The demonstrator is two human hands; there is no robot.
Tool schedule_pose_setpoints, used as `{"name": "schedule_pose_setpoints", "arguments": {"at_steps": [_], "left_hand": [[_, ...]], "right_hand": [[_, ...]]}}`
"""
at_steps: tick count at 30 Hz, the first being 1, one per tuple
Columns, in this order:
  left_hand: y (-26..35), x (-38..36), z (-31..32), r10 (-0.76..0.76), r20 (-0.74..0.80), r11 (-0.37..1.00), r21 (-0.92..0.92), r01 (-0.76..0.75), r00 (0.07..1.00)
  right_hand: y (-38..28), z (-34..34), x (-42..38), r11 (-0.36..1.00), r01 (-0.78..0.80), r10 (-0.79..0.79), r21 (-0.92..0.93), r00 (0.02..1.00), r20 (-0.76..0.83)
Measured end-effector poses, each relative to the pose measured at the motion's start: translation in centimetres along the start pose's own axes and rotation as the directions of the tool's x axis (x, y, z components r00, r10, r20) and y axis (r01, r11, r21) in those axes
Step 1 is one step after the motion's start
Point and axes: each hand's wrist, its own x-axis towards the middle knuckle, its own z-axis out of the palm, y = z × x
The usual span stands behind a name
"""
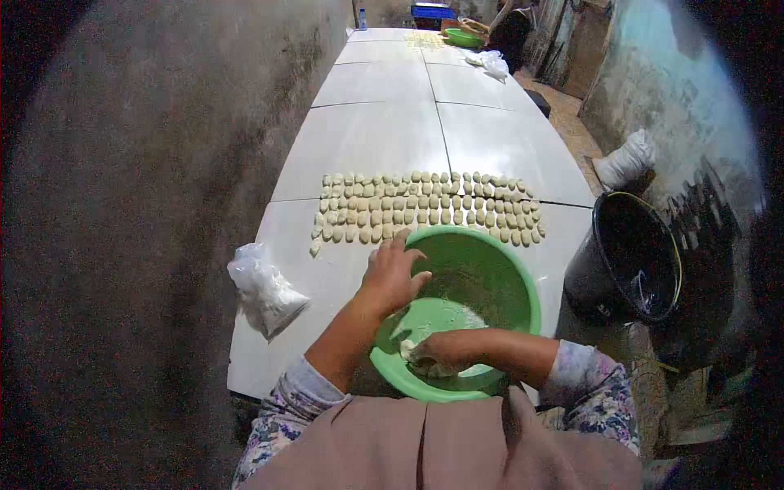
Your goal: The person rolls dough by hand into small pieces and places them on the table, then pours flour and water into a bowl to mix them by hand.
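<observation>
A light green plastic basin sits at the near edge of the white table, tilted toward me, with white flour or dough residue on its bottom. My left hand is at the basin's left rim, fingers apart and thumb over the inside; it holds nothing that I can see. Down in the basin, my right hand is closed around a pale lump of dough, part of which shows past the fingertips. Beyond the basin, many small oval dough pieces lie in several rows.
A plastic bag of white powder lies on the table's left edge. To the right stands a black bucket, with a white sack behind it. At the far end, a person is beside another green basin.
</observation>
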Motion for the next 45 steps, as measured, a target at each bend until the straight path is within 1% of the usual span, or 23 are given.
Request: {"name": "schedule_pose_setpoints", "arguments": {"at_steps": [2,6,7,8,11,13,14,16,17,18,20,22,25,28,30,31,32,33,36,37,40,44,45], "left_hand": [[-0.3,0.0,0.4,0.02,-0.028,1.0,0.016,-0.019,0.999],[-0.3,-0.1,0.0,0.034,-0.028,0.999,0.004,-0.034,0.999],[-0.4,0.0,0.0,0.028,-0.013,0.999,0.016,-0.028,1.0],[-0.4,0.1,0.2,0.023,0.0,0.999,0.025,-0.023,1.0],[-0.5,0.0,0.4,0.027,-0.032,0.999,0.018,-0.027,0.999],[-0.5,-0.1,0.3,0.032,-0.038,0.999,0.025,-0.031,0.999],[-0.5,-0.2,0.3,0.036,-0.036,0.999,0.02,-0.035,0.999],[-0.4,-0.2,0.2,0.045,-0.033,0.999,0.008,-0.045,0.998],[-1.1,0.1,1.0,0.062,-0.087,0.998,0.0,-0.062,0.994],[-1.0,0.1,0.9,0.063,-0.089,0.998,0.002,-0.063,0.994],[-0.7,0.0,0.5,0.045,-0.057,0.999,0.009,-0.044,0.997],[-0.7,0.0,0.6,0.048,-0.05,0.999,0.014,-0.047,0.998],[-0.9,-0.3,1.0,0.04,-0.042,0.999,0.026,-0.039,0.998],[-0.6,-0.5,0.7,0.038,-0.033,0.999,0.025,-0.038,0.999],[-0.5,-0.5,0.3,0.046,-0.038,0.999,0.012,-0.046,0.998],[-0.5,-0.6,0.2,0.041,-0.027,0.999,0.003,-0.041,0.999],[-0.4,-0.6,0.1,0.035,-0.011,0.999,-0.008,-0.035,0.999],[-0.5,-0.5,0.2,0.023,0.008,1.0,-0.02,-0.023,1.0],[-0.2,-0.5,0.1,0.015,0.002,0.999,-0.04,-0.015,1.0],[0.0,-0.7,0.2,0.028,-0.072,0.997,-0.063,-0.033,0.997],[-0.4,-0.3,0.2,0.063,-0.122,0.985,-0.154,-0.082,0.99],[0.1,-0.1,0.9,0.135,-0.295,0.908,-0.345,-0.238,0.946],[0.8,-0.3,0.7,0.146,-0.28,0.8,-0.53,-0.28,0.949]], "right_hand": [[0.9,0.5,0.8,0.994,-0.035,0.043,-0.1,0.996,0.081],[-1.3,-0.7,0.8,0.982,-0.189,0.191,-0.027,0.978,0.08],[-0.6,-1.0,1.1,0.993,-0.081,0.091,-0.085,0.988,0.122],[-0.5,-1.2,0.8,0.964,-0.22,0.231,-0.151,0.971,0.06],[2.0,-1.3,-0.5,0.997,-0.045,0.04,-0.057,0.995,-0.086],[3.5,-0.2,-0.1,0.955,-0.268,0.283,-0.128,0.951,0.124],[4.4,0.5,-0.1,0.956,-0.265,0.28,-0.128,0.952,0.122],[5.1,1.5,-0.4,0.986,-0.16,0.154,0.053,0.983,0.098],[5.7,1.5,-0.5,0.974,0.043,-0.005,-0.222,0.986,0.168],[4.6,0.6,-0.6,0.973,0.044,-0.006,-0.225,0.986,0.167],[1.4,-1.1,-0.7,0.984,-0.129,0.162,-0.12,0.93,0.33],[3.9,2.0,0.1,0.991,-0.026,0.06,-0.128,0.963,0.263],[2.3,1.8,0.3,0.944,-0.32,0.29,0.078,0.92,0.265],[1.2,0.7,-0.6,0.967,-0.203,0.176,0.157,0.97,0.169],[-0.5,-1.9,-1.5,0.955,-0.298,0.287,0.017,0.932,0.221],[-1.9,-2.7,-2.4,0.971,-0.212,0.219,0.107,0.974,-0.061],[-2.4,-3.2,-3.1,0.98,-0.099,0.153,0.171,0.927,-0.342],[0.8,-2.8,-2.8,1.0,-0.019,0.022,0.013,0.926,-0.376],[0.8,-4.2,-3.2,0.988,-0.07,0.13,0.138,0.863,-0.489],[2.2,-3.5,-2.5,0.757,0.079,0.328,0.648,0.813,-0.482],[1.6,-4.0,-2.8,0.791,0.189,0.3,0.582,0.709,-0.638],[4.8,-2.9,-2.0,0.93,0.115,0.235,0.35,0.547,-0.804],[3.2,-3.3,-2.3,0.951,-0.021,0.268,0.309,0.556,-0.787]]}}
